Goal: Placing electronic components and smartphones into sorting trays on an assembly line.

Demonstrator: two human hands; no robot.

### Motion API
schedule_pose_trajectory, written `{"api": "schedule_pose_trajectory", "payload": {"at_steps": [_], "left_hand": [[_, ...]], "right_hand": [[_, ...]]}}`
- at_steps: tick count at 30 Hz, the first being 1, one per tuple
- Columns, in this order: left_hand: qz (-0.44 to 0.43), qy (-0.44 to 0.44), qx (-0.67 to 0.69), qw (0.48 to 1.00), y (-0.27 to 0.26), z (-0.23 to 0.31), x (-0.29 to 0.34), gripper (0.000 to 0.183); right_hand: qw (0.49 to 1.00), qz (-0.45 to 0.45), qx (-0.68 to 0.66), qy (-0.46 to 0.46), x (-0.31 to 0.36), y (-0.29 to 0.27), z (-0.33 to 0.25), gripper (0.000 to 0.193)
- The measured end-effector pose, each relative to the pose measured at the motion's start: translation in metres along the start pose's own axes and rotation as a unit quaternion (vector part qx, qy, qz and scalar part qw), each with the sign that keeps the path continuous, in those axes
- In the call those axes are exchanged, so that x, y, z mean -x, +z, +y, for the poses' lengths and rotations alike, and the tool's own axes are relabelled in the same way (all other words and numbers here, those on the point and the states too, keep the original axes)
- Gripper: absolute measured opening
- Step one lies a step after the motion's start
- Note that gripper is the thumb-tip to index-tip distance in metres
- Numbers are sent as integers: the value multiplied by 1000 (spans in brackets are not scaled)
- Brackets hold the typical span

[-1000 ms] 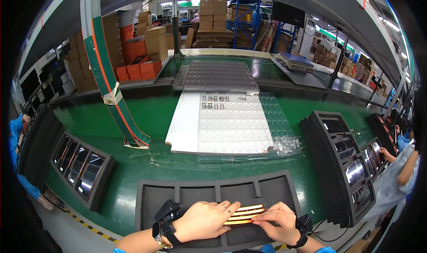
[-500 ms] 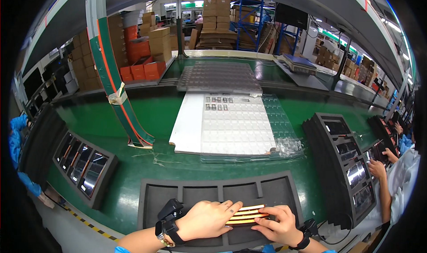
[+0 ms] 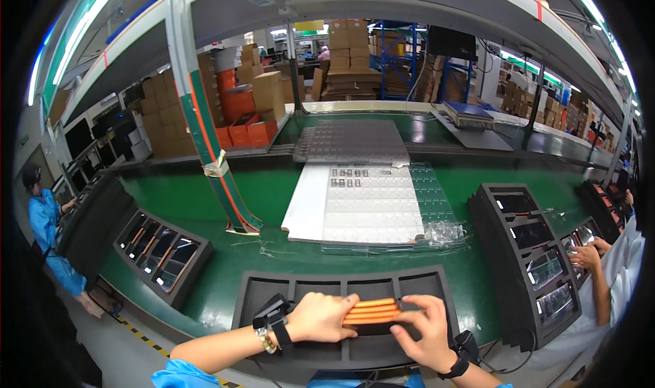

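Observation:
My left hand (image 3: 322, 318) is closed round one end of a stack of thin, orange-edged slabs (image 3: 372, 311), held edge-on above a black foam tray (image 3: 256, 294). Several slabs lie one on another in it, and their flat faces barely show. At the stack's other end is my right hand (image 3: 426, 330), its index finger and thumb apart. The index fingertip is close to the top corner; whether it touches cannot be made out. The tray beneath has several rectangular pockets, partly hidden by my hands and forearms. Both wrists wear black strapped devices.
Foam trays of dark glossy panels stand left (image 3: 160, 251) and right (image 3: 529, 251). Ahead lie a white board (image 3: 307, 204) and clear blister sheets (image 3: 372, 211). A post (image 3: 211, 156) rises on the left. A co-worker's hands (image 3: 587, 255) handle panels at right; another person (image 3: 44, 214) stands left.
My right hand's fingers have opened away from the stack's end. The slabs have tilted, so their orange edges no longer glare. The view has shifted, showing more on the left.

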State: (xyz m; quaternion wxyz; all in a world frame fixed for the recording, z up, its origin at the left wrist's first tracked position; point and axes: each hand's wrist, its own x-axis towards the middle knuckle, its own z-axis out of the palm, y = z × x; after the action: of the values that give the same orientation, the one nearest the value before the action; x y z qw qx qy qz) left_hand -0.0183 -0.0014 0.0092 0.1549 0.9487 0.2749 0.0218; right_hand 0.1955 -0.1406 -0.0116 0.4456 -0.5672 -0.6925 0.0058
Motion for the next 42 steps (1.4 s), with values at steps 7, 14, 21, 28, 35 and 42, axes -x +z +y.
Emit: {"api": "schedule_pose_trajectory", "payload": {"at_steps": [7,14,21,28,35,42], "left_hand": [[262,-180,493,810,17,-14,-2,66],[199,-184,684,677,18,28,18,36],[218,-197,626,722,58,7,40,28],[249,-281,559,740,57,-36,82,32],[296,-325,484,757,74,-28,57,30],[291,-338,551,706,68,-37,68,23]], "right_hand": [[885,-144,-356,263,-10,35,1,85],[718,-126,-607,316,-28,46,-17,41],[661,-92,-627,403,-7,51,-9,30],[690,-126,-568,431,-2,39,31,24],[675,-91,-569,461,1,62,2,26],[710,-22,-593,378,4,39,5,30]]}}
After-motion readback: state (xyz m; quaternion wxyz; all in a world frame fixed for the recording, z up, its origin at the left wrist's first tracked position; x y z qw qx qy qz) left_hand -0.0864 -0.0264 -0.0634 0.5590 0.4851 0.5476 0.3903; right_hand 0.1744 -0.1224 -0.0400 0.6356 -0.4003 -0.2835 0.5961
